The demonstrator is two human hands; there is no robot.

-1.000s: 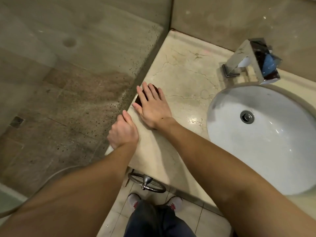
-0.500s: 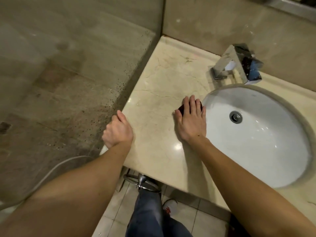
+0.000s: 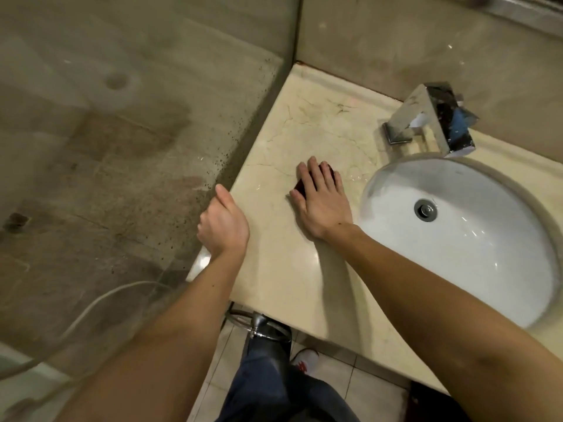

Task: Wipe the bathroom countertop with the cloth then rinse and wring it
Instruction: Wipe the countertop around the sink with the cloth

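My right hand [image 3: 323, 202] lies flat, fingers spread, pressing a small dark red cloth [image 3: 300, 185] onto the cream marble countertop [image 3: 283, 269]. Only the cloth's left edge and a bit near the fingertips show; the rest is under the palm. The hand sits just left of the white oval sink [image 3: 475, 269]. My left hand [image 3: 224, 225] curls loosely over the counter's left edge, against the glass panel, with nothing seen in it. A square chrome faucet [image 3: 432, 126] stands behind the sink.
A spotted glass shower panel [image 3: 152, 166] bounds the counter on the left, with a white hose [image 3: 91, 306] behind it. The tiled wall [image 3: 396, 41] rises at the back. Below the front edge are a chrome valve [image 3: 259, 325], my jeans and a shoe.
My right hand slid the cloth from the counter's left edge to the sink rim, then back a little to the left. The left hand stayed at the edge.
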